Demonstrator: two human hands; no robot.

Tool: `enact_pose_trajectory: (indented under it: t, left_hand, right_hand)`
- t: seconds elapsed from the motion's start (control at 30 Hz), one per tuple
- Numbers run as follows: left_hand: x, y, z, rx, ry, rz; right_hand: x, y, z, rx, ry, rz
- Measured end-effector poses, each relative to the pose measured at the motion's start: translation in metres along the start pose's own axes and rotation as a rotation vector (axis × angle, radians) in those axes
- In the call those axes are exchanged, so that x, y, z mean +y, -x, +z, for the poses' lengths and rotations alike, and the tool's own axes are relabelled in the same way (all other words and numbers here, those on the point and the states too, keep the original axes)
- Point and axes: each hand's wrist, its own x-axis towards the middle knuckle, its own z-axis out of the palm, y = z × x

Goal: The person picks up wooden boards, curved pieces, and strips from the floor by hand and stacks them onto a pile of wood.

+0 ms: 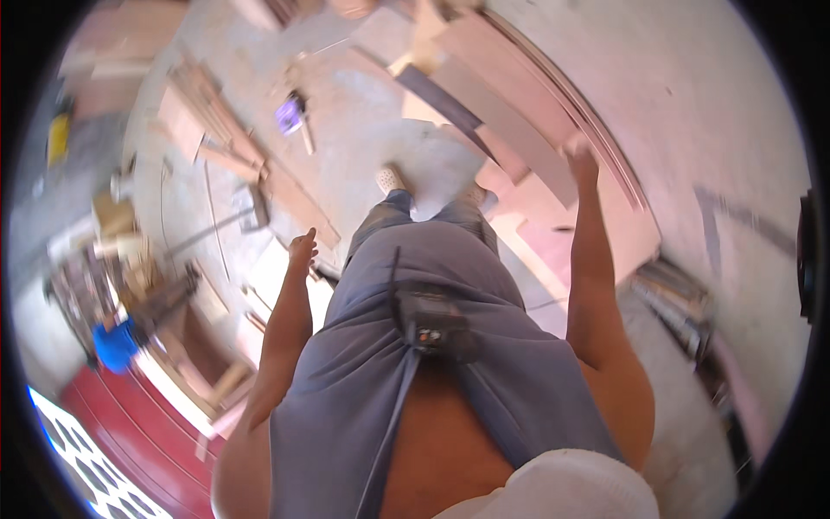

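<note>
Grey concrete floor (346,143) carrying plenty here! Over right: large pinkish panels (519,59), flat or leaning, hard to tell; long grey-brown board (508,123) angled across them, dark strip (439,102) alongside. Over left: wooden strips (220,125) in loose heap, ends uneven. Between them: purple-and-black object (290,115), too blurred to name, pale stick (308,140) just beside. Pale holed shoe (390,179) planted nearer.
</note>
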Motion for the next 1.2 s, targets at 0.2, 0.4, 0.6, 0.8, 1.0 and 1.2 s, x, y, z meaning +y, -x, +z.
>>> enact_pose_trajectory:
  t: [0.2, 0.4, 0.6, 0.8, 1.0, 1.2]
  left_hand:
    - [-0.081, -0.035, -0.018, 0.024, 0.211, -0.038]
    - [-0.086, -0.101, -0.037, -0.026, 0.277, 0.121]
    - [-0.086, -0.165, -0.11, 0.076, 0.416, 0.171]
    - [-0.179, -0.236, -0.168, 0.256, 0.338, 0.02]
    - [-0.155, -0.249, -0.147, 0.2, 0.509, -0.127]
    - [-0.086, -0.233, -0.183, 0.087, 0.507, -0.253]
  right_hand:
    - [-0.021, 0.169, 0.134, -0.637, 0.212, -0.199]
    - [-0.072, 0.209, 0.132, -0.698, 0.175, -0.057]
    - [-0.245, 0.124, 0.083, -0.461, -0.019, -0.237]
    - [-0.452, 0.099, 0.061, -0.378, -0.187, -0.38]
    - [-0.437, 0.024, 0.109, -0.504, 0.493, -1.122]
    - [-0.506, -0.052, 0.165, -0.785, 0.437, -0.746]
